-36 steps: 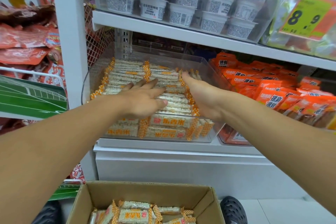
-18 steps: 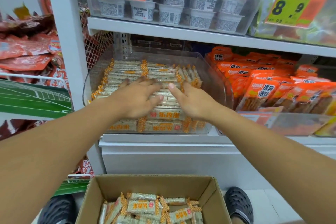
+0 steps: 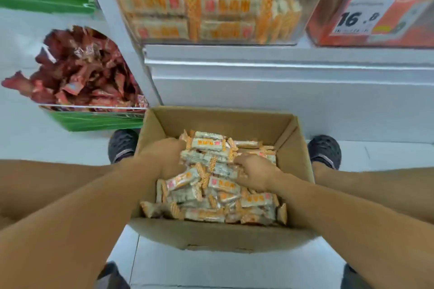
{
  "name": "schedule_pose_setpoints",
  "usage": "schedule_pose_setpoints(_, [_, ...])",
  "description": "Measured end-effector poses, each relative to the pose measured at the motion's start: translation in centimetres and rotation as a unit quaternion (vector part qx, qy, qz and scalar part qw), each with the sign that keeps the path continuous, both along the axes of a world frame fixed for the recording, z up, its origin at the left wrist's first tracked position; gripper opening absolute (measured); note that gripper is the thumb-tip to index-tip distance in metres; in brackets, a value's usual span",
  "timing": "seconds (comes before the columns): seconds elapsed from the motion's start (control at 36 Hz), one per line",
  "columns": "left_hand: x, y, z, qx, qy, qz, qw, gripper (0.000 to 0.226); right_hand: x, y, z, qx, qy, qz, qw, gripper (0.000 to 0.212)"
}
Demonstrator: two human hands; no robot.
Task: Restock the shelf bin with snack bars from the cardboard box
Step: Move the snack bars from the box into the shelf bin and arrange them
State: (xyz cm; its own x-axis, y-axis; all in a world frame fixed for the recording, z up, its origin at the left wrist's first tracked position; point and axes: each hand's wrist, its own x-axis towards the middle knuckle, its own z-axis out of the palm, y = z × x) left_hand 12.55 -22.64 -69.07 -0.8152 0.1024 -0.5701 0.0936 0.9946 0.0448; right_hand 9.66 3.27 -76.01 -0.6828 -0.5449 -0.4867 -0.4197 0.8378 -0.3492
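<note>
Left hand (image 3: 168, 157): fingers dug into the heap; blur hides whether they grip.
Right hand (image 3: 254, 171): curled over the heap; grip likewise unclear.
Snack bars (image 3: 206, 145): white-and-orange foil-wrapped, loose inside the open brown cardboard box (image 3: 218, 237).
Handling: probably light, crinkly, slippery; take several by their middles.
Clear plastic shelf bin (image 3: 211, 16): above the box, nearly full.
Red packets (image 3: 77, 70): left of the box.

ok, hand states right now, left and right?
Left hand: curled into the white-and-orange wrapped snack bars, grip unclear.
Right hand: same, cannot tell.
</note>
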Motion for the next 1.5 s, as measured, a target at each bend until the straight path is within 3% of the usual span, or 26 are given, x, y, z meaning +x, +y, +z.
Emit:
schedule_pose_setpoints(0.06, [2.5,0.1,-3.0,0.004,-0.045,0.054,0.997,0.063,0.8,0.5,-1.5,-0.002,-0.033,-0.055,0.998,0.059])
schedule_pose_setpoints(0.17, [4.4,0.8,-6.2,-0.008,-0.102,0.067,0.992,0.074,0.7,0.0,-3.1,-0.018,-0.111,-0.137,0.984,0.078])
schedule_pose_setpoints(0.22, [3.9,1.1,-6.8,0.006,-0.112,0.091,0.990,0.077,0.6,-0.5,-3.6,-0.006,-0.128,-0.104,0.986,0.096])
schedule_pose_setpoints(0.31, [3.1,1.4,-7.6,0.025,-0.109,0.125,0.986,0.078,0.8,-1.3,-4.2,0.037,-0.101,-0.012,0.994,0.103])
schedule_pose_setpoints(0.44, [2.6,1.8,-8.7,0.056,-0.125,0.210,0.968,0.078,1.8,-3.8,-5.3,0.096,-0.058,-0.033,0.993,0.103])
schedule_pose_setpoints(0.56, [2.0,2.4,-8.8,0.079,-0.106,0.229,0.965,0.086,2.2,-4.8,-5.8,0.131,-0.077,-0.034,0.988,0.085])
schedule_pose_setpoints(0.61, [1.6,2.5,-8.2,0.110,-0.108,0.266,0.951,0.083,2.0,-4.8,-5.2,0.125,-0.091,-0.039,0.987,0.059])
schedule_pose_setpoints(0.69, [1.0,2.9,-7.5,0.181,-0.123,0.353,0.910,0.040,1.4,-4.3,-3.9,0.082,-0.155,-0.082,0.981,0.039])
schedule_pose_setpoints(0.78, [1.0,3.3,-7.2,0.236,-0.140,0.405,0.872,0.042,1.0,-2.9,-3.5,-0.012,-0.249,-0.183,0.951,0.020])
schedule_pose_setpoints(0.86, [1.3,3.7,-6.8,0.274,-0.153,0.443,0.840,0.029,0.9,-1.6,-3.4,-0.054,-0.267,-0.243,0.931,0.011])
schedule_pose_setpoints(0.89, [1.4,4.0,-6.4,0.277,-0.165,0.451,0.832,0.025,0.9,-1.4,-3.5,-0.053,-0.269,-0.243,0.931,0.012])
schedule_pose_setpoints(0.94, [1.7,4.5,-6.3,0.279,-0.179,0.462,0.823,0.046,1.0,-1.5,-3.8,-0.045,-0.273,-0.232,0.933,0.035])
schedule_pose_setpoints(1.0, [1.8,5.0,-6.0,0.283,-0.188,0.466,0.817,0.062,1.3,-2.1,-4.2,-0.036,-0.264,-0.242,0.933,0.043])
schedule_pose_setpoints(1.14, [1.7,5.4,-5.9,0.299,-0.195,0.466,0.810,0.062,2.8,-4.6,-4.4,0.057,-0.179,-0.169,0.967,0.070])
schedule_pose_setpoints(1.28, [1.4,5.0,-6.5,0.312,-0.167,0.480,0.803,0.059,2.6,-6.0,-4.1,0.050,-0.141,-0.138,0.979,0.042])
schedule_pose_setpoints(1.5, [1.3,5.0,-6.4,0.307,-0.178,0.490,0.796,0.061,1.8,-3.3,-4.0,-0.036,-0.293,-0.258,0.920,0.025])
